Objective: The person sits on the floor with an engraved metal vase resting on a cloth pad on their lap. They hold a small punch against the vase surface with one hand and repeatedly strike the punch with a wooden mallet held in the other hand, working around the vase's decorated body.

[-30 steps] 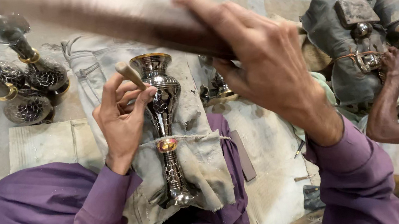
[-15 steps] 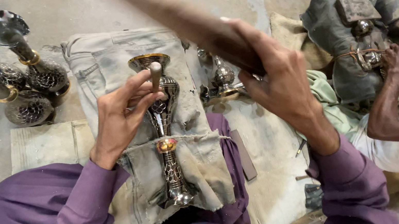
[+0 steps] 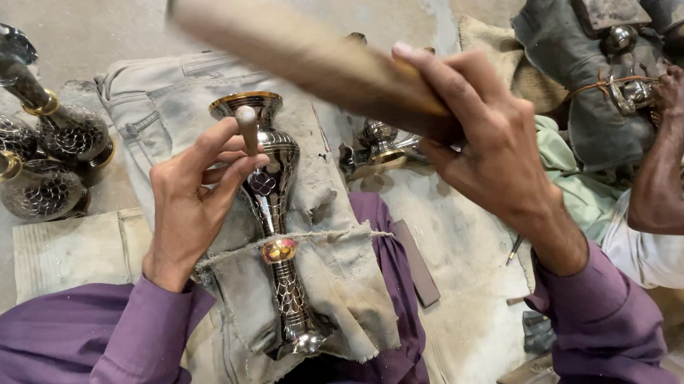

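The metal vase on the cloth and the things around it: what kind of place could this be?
Probably a floor-level metal-engraving workshop. The left hand holds a small punch on the metal vase, the right hand lifts a wooden mallet, and finished vases stand nearby.

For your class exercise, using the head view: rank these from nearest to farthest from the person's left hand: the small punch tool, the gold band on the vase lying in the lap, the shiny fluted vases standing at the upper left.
1. Small metal punch tool, pinched in the left hand.
2. Gold band on the engraved metal vase, just below right of the hand.
3. Shiny fluted vases, standing on the floor, upper left.
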